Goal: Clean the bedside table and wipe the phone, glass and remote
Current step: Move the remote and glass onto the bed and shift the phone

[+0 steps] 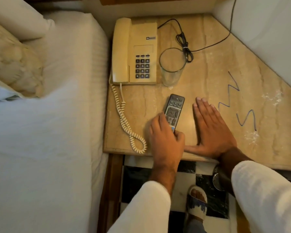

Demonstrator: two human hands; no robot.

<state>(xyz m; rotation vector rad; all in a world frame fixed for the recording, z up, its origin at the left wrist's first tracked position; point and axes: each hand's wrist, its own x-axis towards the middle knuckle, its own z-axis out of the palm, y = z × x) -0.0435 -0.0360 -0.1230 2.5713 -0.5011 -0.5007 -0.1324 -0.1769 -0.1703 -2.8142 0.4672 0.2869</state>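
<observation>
Head view: on the marble bedside table (208, 39), the left hand (166, 137) grips the near end of the remote (174, 110), the right hand (212, 130) lies flat and open beside it, and the phone (134, 51) and glass (172, 68) stand behind.

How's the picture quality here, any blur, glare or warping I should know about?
Head view: warm, yellowish light; a soft glare patch on the table top between the hands; the left hand on the remote looks slightly motion-blurred, while the right hand lies flat and sharper; wide-angle bending shows at the edges, curving the bed; the glass is clear enough to see through.
</observation>
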